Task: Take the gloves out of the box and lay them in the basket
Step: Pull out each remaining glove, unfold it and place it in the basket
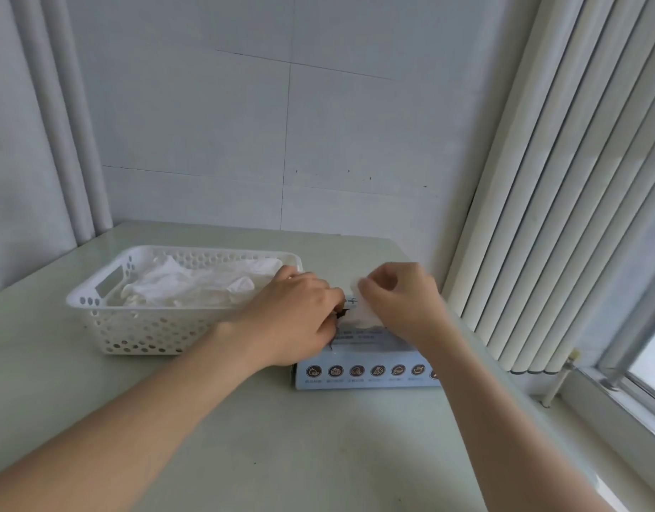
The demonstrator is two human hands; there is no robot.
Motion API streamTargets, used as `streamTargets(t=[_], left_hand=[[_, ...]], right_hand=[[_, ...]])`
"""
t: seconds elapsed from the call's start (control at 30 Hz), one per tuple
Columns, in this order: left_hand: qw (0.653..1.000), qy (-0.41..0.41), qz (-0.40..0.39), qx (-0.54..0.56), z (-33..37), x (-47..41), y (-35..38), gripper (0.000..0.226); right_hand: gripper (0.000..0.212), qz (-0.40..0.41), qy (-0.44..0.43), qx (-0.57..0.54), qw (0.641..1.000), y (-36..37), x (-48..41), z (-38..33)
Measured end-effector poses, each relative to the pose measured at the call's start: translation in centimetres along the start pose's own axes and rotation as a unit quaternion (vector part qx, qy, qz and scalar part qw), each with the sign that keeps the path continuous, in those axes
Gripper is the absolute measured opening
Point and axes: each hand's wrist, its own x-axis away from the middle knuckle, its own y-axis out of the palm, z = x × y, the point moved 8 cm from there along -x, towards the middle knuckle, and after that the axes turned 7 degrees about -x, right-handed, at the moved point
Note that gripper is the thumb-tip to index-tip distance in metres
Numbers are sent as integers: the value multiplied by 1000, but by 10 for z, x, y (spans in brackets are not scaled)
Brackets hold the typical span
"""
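Forearms, two, bare: enter from the lower left and lower right of the frame and meet at centre right, over the box

Table (318,456): pale green top; carries every item listed

Box (362,371): light blue carton with a row of round icons on its near face; centre right of frame, just right of the basket; opening in the top face, mostly covered by the hands

Left hand (296,319): laid on the box's left end, fingers bent down at the opening; the fingertips are hidden, so I cannot tell whether they grip the edge or only press the carton down

Right hand (396,301): thumb and fingers pinch one glove, just above the opening

Glove (364,314): thin, whitish, translucent film; partly drawn out, lower end seemingly inside the box

Basket (97,304): white perforated plastic, left of centre

Gloves (193,286): several, crumpled, white, lying in the basket

Blinds (558,179): white vertical slats, right of frame

Handling, as judged: near weightless, limp, slippery and clinging; likely to tear if snatched or to drag a neighbour out. Pinch whatever edge shows, steady the carton, draw slowly
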Motion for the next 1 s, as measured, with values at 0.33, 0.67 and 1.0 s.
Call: streamTargets(t=[0.33,0.67,1.0], left_hand=[[996,-37,9,82,-5,0,-8,30],[858,-106,163,476,-16,3,-47,24],[835,-201,208,468,-45,3,-40,11]], right_hand=[[30,71,-94,-434,893,-18,3,-18],[24,-23,-92,-406,909,3,15,-34],[15,-39,-27,-284,958,13,12,-24]])
